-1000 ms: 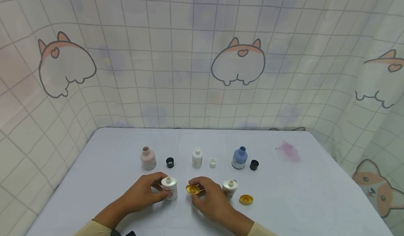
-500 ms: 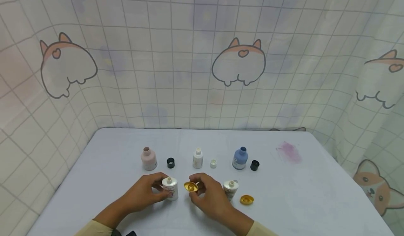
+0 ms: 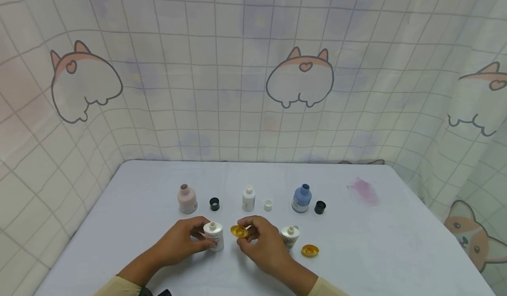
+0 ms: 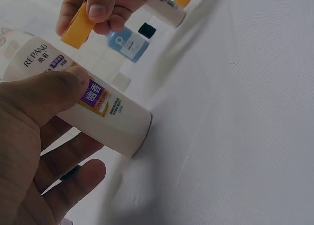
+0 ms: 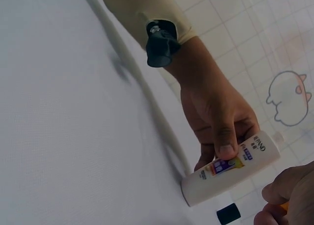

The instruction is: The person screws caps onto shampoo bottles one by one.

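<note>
My left hand (image 3: 184, 242) grips an uncapped white bottle (image 3: 214, 237) that stands upright on the table. Its label, with a purple and orange patch, shows in the left wrist view, where my left thumb (image 4: 61, 90) presses on the front. Just to the right, my right hand (image 3: 263, 245) pinches a gold-yellow oval cap (image 3: 239, 231) between thumb and fingers, its hollow underside turned toward the head camera. The cap is apart from the bottle, level with its upper part. Behind my right wrist stands a second uncapped white bottle (image 3: 289, 236), partly hidden by the hand.
Another gold cap (image 3: 310, 250) lies right of the second bottle. Farther back stand uncapped pink (image 3: 187, 199), small white (image 3: 248, 199) and blue (image 3: 302, 199) bottles. Beside them lie a black cap (image 3: 214, 204), a white cap (image 3: 268, 205) and another black cap (image 3: 320, 207).
My right hand has moved slightly left and away from me with the gold cap, which has turned a little. The left hand and its bottle hold their place.
</note>
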Demonstrator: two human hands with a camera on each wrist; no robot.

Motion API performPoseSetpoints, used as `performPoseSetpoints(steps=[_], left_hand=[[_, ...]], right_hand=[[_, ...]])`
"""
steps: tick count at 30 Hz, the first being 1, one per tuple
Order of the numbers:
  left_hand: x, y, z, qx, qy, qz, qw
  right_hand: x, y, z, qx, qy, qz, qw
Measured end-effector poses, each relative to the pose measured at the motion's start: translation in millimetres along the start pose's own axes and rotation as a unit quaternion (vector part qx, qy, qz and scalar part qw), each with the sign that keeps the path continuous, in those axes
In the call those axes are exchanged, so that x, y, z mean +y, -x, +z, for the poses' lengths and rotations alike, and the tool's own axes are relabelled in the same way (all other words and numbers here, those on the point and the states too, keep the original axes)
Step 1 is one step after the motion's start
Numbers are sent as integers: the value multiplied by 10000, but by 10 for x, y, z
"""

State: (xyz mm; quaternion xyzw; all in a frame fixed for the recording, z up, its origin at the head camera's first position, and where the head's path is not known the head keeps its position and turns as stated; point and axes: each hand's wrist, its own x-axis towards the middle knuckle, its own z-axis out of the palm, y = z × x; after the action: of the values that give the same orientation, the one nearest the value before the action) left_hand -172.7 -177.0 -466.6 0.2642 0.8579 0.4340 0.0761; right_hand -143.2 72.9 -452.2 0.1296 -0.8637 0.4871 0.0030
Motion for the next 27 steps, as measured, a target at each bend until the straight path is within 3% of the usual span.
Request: performPoseSetpoints(steps=[13,27], left_hand=[[-4,-2,-15,-44,174,15,9998],[-10,1,0,-46,104,-104,9999]], right_hand=[[-38,-23,-7,-90,-463,290,9985],[-41,-42,-5,-223,-413,256,9986]])
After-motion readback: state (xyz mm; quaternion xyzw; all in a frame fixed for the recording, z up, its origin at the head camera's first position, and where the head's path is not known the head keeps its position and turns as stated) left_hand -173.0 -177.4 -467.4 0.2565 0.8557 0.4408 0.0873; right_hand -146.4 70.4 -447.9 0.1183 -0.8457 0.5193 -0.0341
